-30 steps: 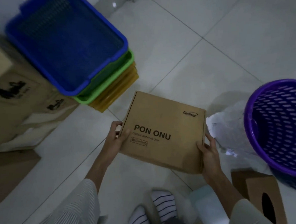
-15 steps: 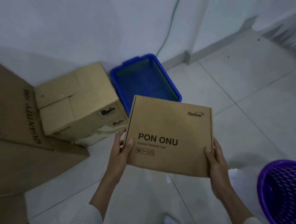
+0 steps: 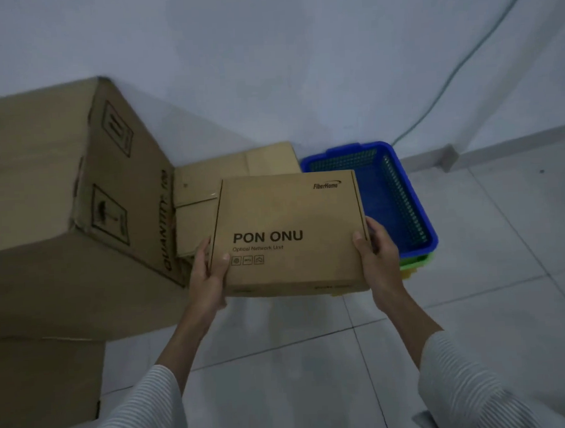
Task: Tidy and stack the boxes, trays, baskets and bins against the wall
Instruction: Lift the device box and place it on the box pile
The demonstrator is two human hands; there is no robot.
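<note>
A flat brown cardboard box printed "PON ONU" is held level in the air, in front of the wall. My left hand grips its left edge and my right hand grips its right edge. Behind it, against the wall, stands a medium cardboard box, partly hidden by the held box. To the right sits a blue mesh tray on top of a green tray, with a bit of a yellow one showing under them.
A large cardboard box fills the left side, with another cardboard box lower in front of it. A green cable runs down the white wall. Pale floor tiles spread to the right and below.
The view has swung up and left toward the wall. The held box has moved forward over the medium box and tray stack and now sits squarer. The purple basket has left the view.
</note>
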